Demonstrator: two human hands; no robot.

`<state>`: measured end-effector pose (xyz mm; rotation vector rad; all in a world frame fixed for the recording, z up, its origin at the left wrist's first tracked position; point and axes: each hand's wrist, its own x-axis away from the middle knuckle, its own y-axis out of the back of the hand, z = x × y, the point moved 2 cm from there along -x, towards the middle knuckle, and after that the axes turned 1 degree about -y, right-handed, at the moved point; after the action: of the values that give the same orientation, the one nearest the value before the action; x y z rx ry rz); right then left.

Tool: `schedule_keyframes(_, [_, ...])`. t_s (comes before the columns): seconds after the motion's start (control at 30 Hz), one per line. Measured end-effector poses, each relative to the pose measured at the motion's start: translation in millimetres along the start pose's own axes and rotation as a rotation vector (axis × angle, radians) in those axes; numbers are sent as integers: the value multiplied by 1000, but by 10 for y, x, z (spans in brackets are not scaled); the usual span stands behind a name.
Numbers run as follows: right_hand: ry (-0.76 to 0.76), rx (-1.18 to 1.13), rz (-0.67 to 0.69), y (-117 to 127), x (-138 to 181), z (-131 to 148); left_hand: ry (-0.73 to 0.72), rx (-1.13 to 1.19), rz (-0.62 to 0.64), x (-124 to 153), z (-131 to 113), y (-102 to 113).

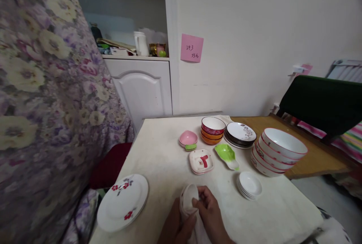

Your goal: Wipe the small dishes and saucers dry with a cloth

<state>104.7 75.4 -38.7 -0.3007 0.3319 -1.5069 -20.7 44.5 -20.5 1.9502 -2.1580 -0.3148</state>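
Observation:
A small white dish (191,195) is tilted up between my two hands near the table's front. My left hand (178,223) is closed on its left side and lower edge. On the other side, my right hand (208,210) grips the dish, thumb on its inner face and fingers curled behind the rim. A white cloth (200,232) is bunched about the dish and hangs below my hands; which fingers press on it I cannot make out. Just beyond lies a square dish with a red pattern (201,161). Stacked small white dishes (250,184) stand to the right.
Flowered plates (124,200) lie at left on the white-covered table (161,142). Farther back are pink dishes (188,138), stacked bowls (212,131), dark-edged plates (240,132) and a green leaf-shaped dish (227,155). Large white bowls (275,153) stand right. A floral curtain (56,104) hangs left.

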Motion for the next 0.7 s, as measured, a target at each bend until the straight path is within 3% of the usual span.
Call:
schedule_keyframes(0.23, [-48, 41, -22, -34, 28, 19, 122, 81, -34, -48, -39, 90])
schedule_keyframes(0.43, [32, 297, 19, -49, 103, 76, 224, 161, -63, -122, -54, 195])
schedule_keyframes(0.6, [73, 241, 100, -48, 110, 114, 117, 244, 135, -168, -134, 237])
schedule_keyframes(0.7, [49, 183, 132, -50, 99, 120, 131, 225, 127, -176, -174, 249])
